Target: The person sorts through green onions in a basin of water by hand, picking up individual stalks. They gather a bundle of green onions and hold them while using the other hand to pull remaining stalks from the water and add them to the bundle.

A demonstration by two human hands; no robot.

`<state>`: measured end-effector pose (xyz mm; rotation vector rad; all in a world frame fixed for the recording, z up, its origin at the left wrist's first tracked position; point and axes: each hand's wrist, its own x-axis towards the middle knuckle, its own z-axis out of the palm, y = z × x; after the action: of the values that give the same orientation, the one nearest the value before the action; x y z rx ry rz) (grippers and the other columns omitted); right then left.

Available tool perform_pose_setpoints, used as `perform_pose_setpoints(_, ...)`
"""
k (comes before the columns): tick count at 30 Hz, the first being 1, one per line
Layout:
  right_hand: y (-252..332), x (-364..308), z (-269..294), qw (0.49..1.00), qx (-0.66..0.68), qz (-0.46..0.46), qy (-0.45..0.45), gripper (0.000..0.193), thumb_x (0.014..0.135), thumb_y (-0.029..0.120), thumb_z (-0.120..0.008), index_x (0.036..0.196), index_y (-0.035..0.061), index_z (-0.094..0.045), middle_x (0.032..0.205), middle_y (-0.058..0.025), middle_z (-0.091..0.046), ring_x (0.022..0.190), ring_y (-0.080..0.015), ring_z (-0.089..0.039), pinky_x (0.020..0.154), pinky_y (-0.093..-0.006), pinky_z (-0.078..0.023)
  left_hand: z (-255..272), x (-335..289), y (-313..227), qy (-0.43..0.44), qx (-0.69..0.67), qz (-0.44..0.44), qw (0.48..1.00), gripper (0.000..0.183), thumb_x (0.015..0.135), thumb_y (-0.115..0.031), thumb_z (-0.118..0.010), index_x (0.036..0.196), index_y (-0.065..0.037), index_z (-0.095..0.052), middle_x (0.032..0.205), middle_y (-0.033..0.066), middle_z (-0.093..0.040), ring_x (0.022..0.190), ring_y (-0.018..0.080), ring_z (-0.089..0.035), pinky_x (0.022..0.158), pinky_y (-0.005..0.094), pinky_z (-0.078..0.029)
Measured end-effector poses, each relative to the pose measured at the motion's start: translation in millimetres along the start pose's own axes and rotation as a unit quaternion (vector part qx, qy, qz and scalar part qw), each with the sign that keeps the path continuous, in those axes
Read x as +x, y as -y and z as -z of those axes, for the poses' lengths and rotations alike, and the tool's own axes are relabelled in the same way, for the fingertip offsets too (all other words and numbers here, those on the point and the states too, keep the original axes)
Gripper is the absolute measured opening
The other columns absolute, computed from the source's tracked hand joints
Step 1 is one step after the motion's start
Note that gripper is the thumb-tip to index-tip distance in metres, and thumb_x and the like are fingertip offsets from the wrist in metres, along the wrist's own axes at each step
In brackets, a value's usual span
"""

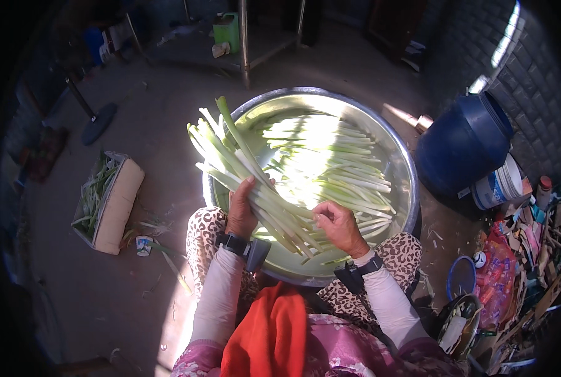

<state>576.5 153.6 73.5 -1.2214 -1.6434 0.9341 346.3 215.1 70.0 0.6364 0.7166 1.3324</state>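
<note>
My left hand (241, 208) is closed round a thick bunch of spring onions (264, 202), slanting from upper left to lower right over the basin. Their cut green tops point away from me, and the pale ends lie nearer my knees. Close to the pale ends, my right hand (339, 229) has its fingers curled together; whatever may be between them is too small to make out. Many more trimmed spring onions (349, 179) lie side by side in the large round metal basin (412, 188) between my knees. Strong sunlight washes out part of that layer.
A cardboard box (122, 204) of green leaf scraps stands on the floor at left, beside a small paper cup (143, 245). To the right are a blue barrel (465, 141), a white bucket (499, 183) and heaped scrap (531, 245). A green jerrycan (227, 31) stands at the back.
</note>
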Motion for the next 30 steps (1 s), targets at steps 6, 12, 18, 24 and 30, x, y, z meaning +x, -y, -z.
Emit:
perform_pose_setpoints(6,-11,-12,7,0.99,0.095,-0.094,-0.034,0.014,0.086,0.003,-0.057,0.099,-0.0013,-0.061,0.09,-0.005,-0.064,0.079,-0.0113,-0.062,0.07,-0.0241,-0.051,3,2,-3,-0.002,-0.099,0.018,0.995,0.042,0.085,-0.024,-0.064,0.111,0.007,-0.053,0.097,0.0184,-0.064,0.094,0.028,-0.064,0.084,0.038,-0.053)
perform_pose_setpoints(12,-26,-14,14,0.985,0.074,-0.144,-0.057,0.014,0.086,0.003,-0.056,0.098,-0.0001,-0.061,0.089,-0.0053,-0.064,0.075,-0.0108,-0.061,0.067,-0.0242,-0.051,7,4,1,0.0,-0.082,-0.003,0.997,0.05,0.087,-0.035,-0.06,0.113,0.007,-0.054,0.101,0.0175,-0.064,0.098,0.0249,-0.062,0.089,0.0368,-0.049)
perform_pose_setpoints(18,-49,-10,19,0.979,0.036,-0.184,-0.081,0.014,0.086,0.003,-0.054,0.098,0.0,-0.061,0.08,-0.0057,-0.064,0.067,-0.0105,-0.06,0.064,-0.0225,-0.049,2,5,-21,0.001,-0.05,-0.024,0.998,0.05,0.087,-0.036,-0.06,0.112,0.008,-0.055,0.102,0.0188,-0.064,0.096,0.0234,-0.063,0.085,0.035,-0.051)
perform_pose_setpoints(24,-71,-10,13,0.964,0.025,-0.264,0.009,0.016,0.086,0.003,-0.05,0.096,-0.0006,-0.062,0.077,-0.006,-0.063,0.065,-0.0112,-0.059,0.059,-0.0237,-0.048,-4,21,-50,0.037,-0.027,-0.064,0.997,0.048,0.085,-0.028,-0.063,0.117,0.006,-0.049,0.101,0.017,-0.063,0.096,0.0279,-0.063,0.084,0.0398,-0.052)
perform_pose_setpoints(30,-96,2,6,0.941,-0.103,-0.251,0.201,0.025,0.083,0.003,-0.053,0.106,-0.0029,-0.06,0.083,-0.01,-0.066,0.07,-0.016,-0.063,0.066,-0.0274,-0.051,0,28,-66,0.046,-0.006,-0.073,0.996,0.045,0.086,-0.027,-0.062,0.116,0.005,-0.052,0.102,0.0167,-0.064,0.098,0.0276,-0.063,0.085,0.0396,-0.052)
